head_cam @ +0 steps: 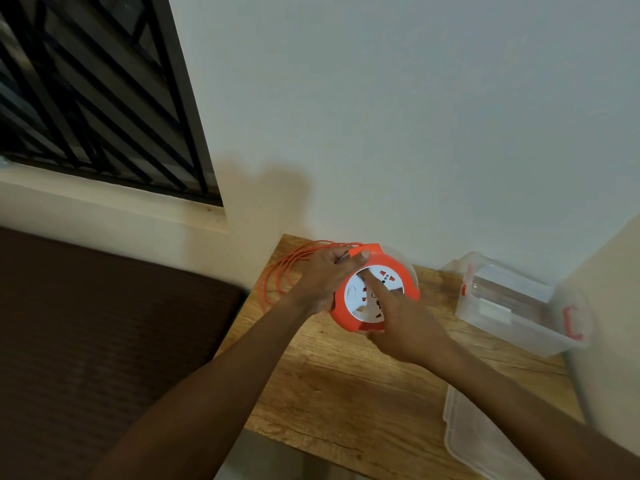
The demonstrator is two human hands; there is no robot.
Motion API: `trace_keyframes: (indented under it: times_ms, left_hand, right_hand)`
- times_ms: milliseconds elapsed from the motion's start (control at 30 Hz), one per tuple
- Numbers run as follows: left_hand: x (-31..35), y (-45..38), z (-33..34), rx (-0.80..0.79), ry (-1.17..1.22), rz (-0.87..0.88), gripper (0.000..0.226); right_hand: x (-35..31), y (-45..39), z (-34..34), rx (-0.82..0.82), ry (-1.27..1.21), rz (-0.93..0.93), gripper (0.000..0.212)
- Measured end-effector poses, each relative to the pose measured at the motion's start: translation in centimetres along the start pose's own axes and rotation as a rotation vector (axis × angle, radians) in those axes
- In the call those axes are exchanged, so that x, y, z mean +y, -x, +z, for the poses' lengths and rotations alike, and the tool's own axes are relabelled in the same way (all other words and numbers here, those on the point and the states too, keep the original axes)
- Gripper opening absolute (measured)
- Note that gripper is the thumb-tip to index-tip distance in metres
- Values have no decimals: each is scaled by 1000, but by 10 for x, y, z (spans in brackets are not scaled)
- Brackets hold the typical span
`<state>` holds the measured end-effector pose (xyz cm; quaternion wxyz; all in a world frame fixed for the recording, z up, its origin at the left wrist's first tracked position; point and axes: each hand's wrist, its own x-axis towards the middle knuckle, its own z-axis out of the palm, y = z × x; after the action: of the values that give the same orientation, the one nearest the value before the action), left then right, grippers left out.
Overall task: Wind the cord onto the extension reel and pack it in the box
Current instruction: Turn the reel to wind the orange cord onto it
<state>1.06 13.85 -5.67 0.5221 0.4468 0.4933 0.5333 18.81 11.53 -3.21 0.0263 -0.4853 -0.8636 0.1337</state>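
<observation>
An orange extension reel (349, 317) with a white socket face is held above the wooden table (346, 386), tilted toward me. My left hand (325, 278) grips its upper left rim, thumb on the orange edge. My right hand (401, 323) holds the lower right rim, and its index finger reaches into a slot on the white face. Loops of orange cord (277, 275) hang loose to the left of the reel, over the table's far left corner. A clear plastic box (512, 306) with red latches stands open at the right.
The clear lid (478, 441) of the box lies flat at the table's near right edge. A white wall backs the table. A barred window (97, 98) is at upper left, with a dark brown surface (104, 341) below it to the left of the table.
</observation>
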Motion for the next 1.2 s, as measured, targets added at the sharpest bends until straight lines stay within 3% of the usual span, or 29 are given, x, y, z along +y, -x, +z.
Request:
trace_keyframes:
  times_ms: [100, 267, 400, 567, 667, 767, 867, 1000, 1200]
  left_hand:
    - [2, 0, 4, 20, -28, 12, 31]
    - [4, 3, 8, 39, 13, -3, 34]
    - [-1, 6, 7, 70, 100, 15, 52]
    - [-4, 11, 9, 91, 78, 26, 38]
    - [-6, 16, 10, -16, 70, -21, 29]
    - [-12, 20, 13, -119, 41, -49, 35]
    - [-17, 23, 21, -98, 60, -56, 43]
    - [-13, 22, 27, 39, 42, -8, 39]
    - [-9, 15, 29, 169, -93, 124, 46]
  right_hand:
    - [-5, 0, -1, -89, -396, 101, 104]
    - [-5, 1, -7, -99, -551, 121, 104]
    - [-3, 2, -9, -109, -640, 169, 103]
    - [-4, 9, 0, 21, -312, 97, 97]
    - [0, 11, -1, 122, -135, 67, 94]
    - [6, 13, -4, 135, -61, 71, 95]
    - [9, 15, -7, 162, 18, 60, 93]
    - [9, 17, -7, 214, 23, 28, 89]
    - [-3, 21, 1, 224, -215, 88, 80]
